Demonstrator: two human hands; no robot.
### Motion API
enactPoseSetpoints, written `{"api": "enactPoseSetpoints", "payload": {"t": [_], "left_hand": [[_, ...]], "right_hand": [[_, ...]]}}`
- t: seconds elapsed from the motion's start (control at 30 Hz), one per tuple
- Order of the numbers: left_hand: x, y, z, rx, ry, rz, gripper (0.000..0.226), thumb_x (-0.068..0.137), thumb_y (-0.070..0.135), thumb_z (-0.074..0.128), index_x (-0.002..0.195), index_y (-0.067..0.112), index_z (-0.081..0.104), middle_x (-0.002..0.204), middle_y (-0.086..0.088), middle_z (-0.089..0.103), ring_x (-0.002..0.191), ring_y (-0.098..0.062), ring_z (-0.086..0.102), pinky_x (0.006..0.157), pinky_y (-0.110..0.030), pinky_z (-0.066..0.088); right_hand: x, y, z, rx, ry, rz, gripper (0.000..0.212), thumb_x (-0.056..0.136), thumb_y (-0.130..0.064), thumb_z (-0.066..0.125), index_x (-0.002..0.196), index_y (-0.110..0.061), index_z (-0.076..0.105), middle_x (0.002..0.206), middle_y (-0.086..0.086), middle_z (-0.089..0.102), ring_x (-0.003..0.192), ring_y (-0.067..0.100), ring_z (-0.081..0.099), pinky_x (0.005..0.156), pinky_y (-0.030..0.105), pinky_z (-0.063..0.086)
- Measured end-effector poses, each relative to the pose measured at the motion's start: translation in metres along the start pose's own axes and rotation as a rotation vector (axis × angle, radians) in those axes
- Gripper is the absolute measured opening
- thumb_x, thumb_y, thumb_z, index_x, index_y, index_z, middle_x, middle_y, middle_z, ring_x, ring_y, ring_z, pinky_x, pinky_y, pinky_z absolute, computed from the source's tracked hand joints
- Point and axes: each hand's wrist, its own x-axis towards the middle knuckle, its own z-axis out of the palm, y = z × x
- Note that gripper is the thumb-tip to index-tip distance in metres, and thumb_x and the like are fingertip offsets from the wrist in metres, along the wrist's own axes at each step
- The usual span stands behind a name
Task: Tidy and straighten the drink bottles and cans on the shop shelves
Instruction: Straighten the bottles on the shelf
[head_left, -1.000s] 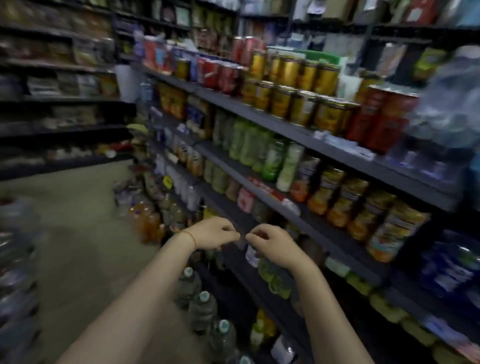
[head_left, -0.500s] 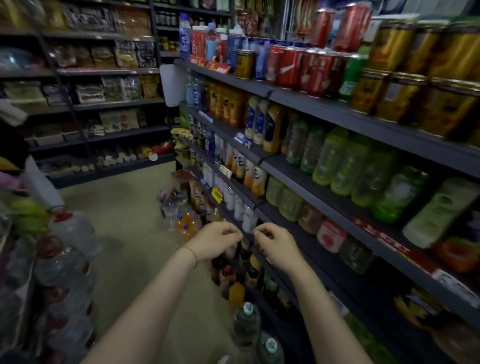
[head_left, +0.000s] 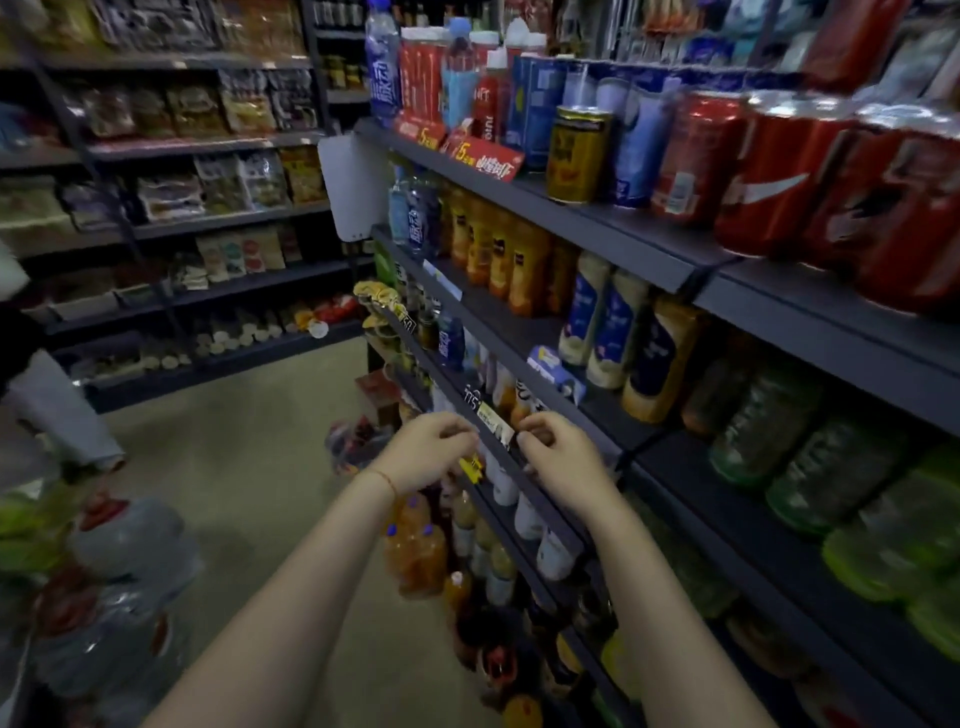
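My left hand (head_left: 431, 453) and my right hand (head_left: 563, 460) are held side by side in front of a dark shelf rail (head_left: 550, 514), fingers curled in, nothing visible in either. A price label (head_left: 496, 422) on the rail sits between them. Small white and amber bottles (head_left: 527, 517) stand on the shelf just under my hands. On the top shelf stand red cola cans (head_left: 763, 171), a gold can (head_left: 576, 153) and blue cans (head_left: 636, 145). The shelf below carries orange bottles (head_left: 498, 254), cream bottles with blue labels (head_left: 615, 332) and green bottles (head_left: 831, 467).
The shelving runs along my right; the tan aisle floor (head_left: 249, 467) lies to the left. Large water jugs (head_left: 124, 561) stand at the lower left. Snack shelves (head_left: 208, 218) close off the far end. Part of a person (head_left: 57, 405) shows at the left edge.
The view has moved along the aisle and to the left, from the gold cans to the cola cans and bottles. Both hands keep the same curled pose close together.
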Motion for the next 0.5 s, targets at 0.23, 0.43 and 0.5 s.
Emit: {"api": "enactPoseSetpoints", "payload": {"t": [0.23, 0.43, 0.5], "left_hand": [[0.144, -0.030, -0.043, -0.108, -0.005, 0.075, 0.022, 0.100, 0.034, 0.052, 0.118, 0.027, 0.063, 0.102, 0.007, 0.067, 0.086, -0.010, 0.067, 0.075, -0.029, 0.054], [0.288, -0.072, -0.130, -0.165, 0.092, 0.104, 0.019, 0.098, 0.025, 0.056, 0.116, 0.025, 0.062, 0.106, 0.009, 0.063, 0.098, -0.012, 0.061, 0.078, -0.027, 0.047], [0.340, -0.085, -0.167, -0.189, 0.117, 0.097, 0.025, 0.097, 0.023, 0.055, 0.122, 0.023, 0.058, 0.111, 0.006, 0.062, 0.100, -0.014, 0.059, 0.082, -0.031, 0.047]], "right_hand": [[0.129, -0.018, 0.029, -0.022, 0.119, 0.016, 0.014, 0.099, -0.025, 0.056, 0.111, -0.022, 0.060, 0.096, -0.012, 0.060, 0.093, 0.012, 0.060, 0.079, 0.028, 0.048], [0.280, -0.076, 0.087, -0.047, 0.236, -0.027, 0.012, 0.098, -0.021, 0.056, 0.108, -0.026, 0.059, 0.095, -0.013, 0.057, 0.092, 0.010, 0.058, 0.083, 0.031, 0.051], [0.336, -0.097, 0.107, -0.027, 0.256, 0.012, 0.017, 0.098, -0.020, 0.056, 0.114, -0.026, 0.058, 0.103, -0.010, 0.058, 0.093, 0.007, 0.056, 0.085, 0.031, 0.051]]}}
